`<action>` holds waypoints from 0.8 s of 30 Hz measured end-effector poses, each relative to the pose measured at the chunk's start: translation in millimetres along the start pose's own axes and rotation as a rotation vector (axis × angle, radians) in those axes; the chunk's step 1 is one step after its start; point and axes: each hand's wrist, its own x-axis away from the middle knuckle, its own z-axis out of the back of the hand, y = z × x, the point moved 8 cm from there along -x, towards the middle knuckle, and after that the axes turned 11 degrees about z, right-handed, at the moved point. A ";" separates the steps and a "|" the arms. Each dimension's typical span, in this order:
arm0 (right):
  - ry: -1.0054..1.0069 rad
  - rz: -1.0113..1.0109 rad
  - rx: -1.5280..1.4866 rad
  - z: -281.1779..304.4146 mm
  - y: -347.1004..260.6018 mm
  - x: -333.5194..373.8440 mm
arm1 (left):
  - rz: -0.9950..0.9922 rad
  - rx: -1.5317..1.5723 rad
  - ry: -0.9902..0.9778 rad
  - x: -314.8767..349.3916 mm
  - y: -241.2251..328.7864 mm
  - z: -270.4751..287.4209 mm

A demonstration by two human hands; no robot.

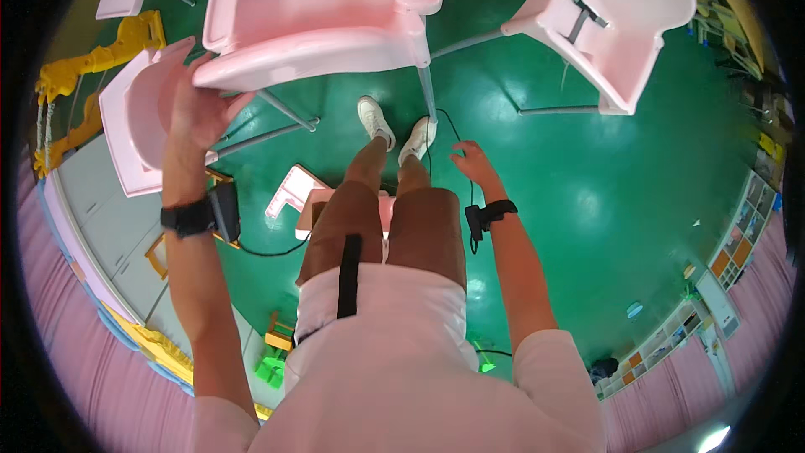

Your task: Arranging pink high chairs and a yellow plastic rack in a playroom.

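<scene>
My left hand (199, 109) is raised at the near left corner of a large pink high chair (310, 57) with grey metal legs. Its thumb stands apart and its fingers reach up beside the chair's edge; whether they touch it I cannot tell. A second pink high chair (138, 122) is right behind that hand, to the left. Over the green floor, my right hand (476, 164) hangs beside my right leg with loosely bent fingers and nothing in it. Black bands with small devices sit on both wrists.
Another pink high chair (587, 29) stands at the far right. A flat white and pink piece (295, 190) lies left of my legs, next to a pink part. Grey cabinets (126, 226) line the left side, low shelves (742, 235) the right. A black cable trails near my shoes.
</scene>
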 end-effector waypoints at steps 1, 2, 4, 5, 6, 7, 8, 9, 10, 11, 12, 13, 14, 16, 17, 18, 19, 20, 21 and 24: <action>-0.069 -0.057 0.023 -11.6 22.1 -3.0 | -0.069 -0.032 -0.025 1.4 1.7 0.1; -0.138 -0.113 0.047 -24.3 43.4 -2.2 | -0.137 -0.063 -0.054 2.5 3.3 -2.5; -0.232 -0.182 -0.010 -44.9 59.9 -3.8 | -0.155 -0.112 0.079 6.8 7.3 2.3; -0.316 -0.243 -0.045 -54.0 70.5 -5.4 | -0.176 -0.152 0.060 8.9 11.6 -7.5; -0.319 -0.244 -0.057 -62.0 77.6 -6.7 | -0.163 -0.146 -0.122 3.6 15.5 5.6; -0.412 -0.261 0.047 -70.7 91.4 -6.2 | -0.160 -0.152 -0.099 -1.2 17.1 11.7; -0.503 -0.272 0.151 -78.4 104.1 -6.9 | -0.161 -0.160 -0.076 -2.8 21.1 14.5; -0.506 -0.272 0.141 -85.6 111.8 -5.3 | -0.157 -0.167 -0.070 -4.9 26.8 28.6; -0.537 -0.355 0.183 -93.2 122.4 0.6 | -0.113 -0.185 -0.068 -3.9 35.1 43.2; -0.571 -0.443 0.228 -101.0 135.5 8.6 | -0.063 -0.198 -0.068 -3.6 36.7 55.1; -0.569 -0.460 0.223 -106.5 157.3 16.9 | -0.050 -0.204 -0.077 -8.3 33.8 55.7; -0.601 -0.532 0.149 -116.0 184.2 30.4 | -0.062 -0.184 -0.082 -10.9 33.9 52.7; -0.630 -0.603 0.074 -125.3 210.0 44.1 | -0.073 -0.165 -0.089 -15.4 34.5 50.7; -0.571 -0.616 -0.027 -141.2 210.7 48.7 | -0.004 -0.197 -0.172 -6.3 41.1 54.9; -0.501 -0.632 -0.106 -146.0 209.7 49.9 | 0.059 -0.210 -0.269 -0.5 39.9 54.4; -0.503 -0.639 -0.115 -149.6 214.2 55.4 | 0.069 -0.216 -0.267 4.3 39.4 58.9; -0.465 -0.634 -0.124 -152.3 223.2 59.3 | 0.013 -0.239 -0.211 4.3 41.6 68.0; -0.426 -0.629 -0.131 -154.9 232.1 62.5 | -0.045 -0.262 -0.155 5.8 44.4 78.8; -0.418 -0.636 -0.136 -157.8 239.2 58.7 | -0.041 -0.268 -0.163 8.6 45.0 88.2; -0.381 -0.599 -0.081 -167.6 248.8 38.3 | -0.101 -0.238 -0.030 28.4 57.1 138.1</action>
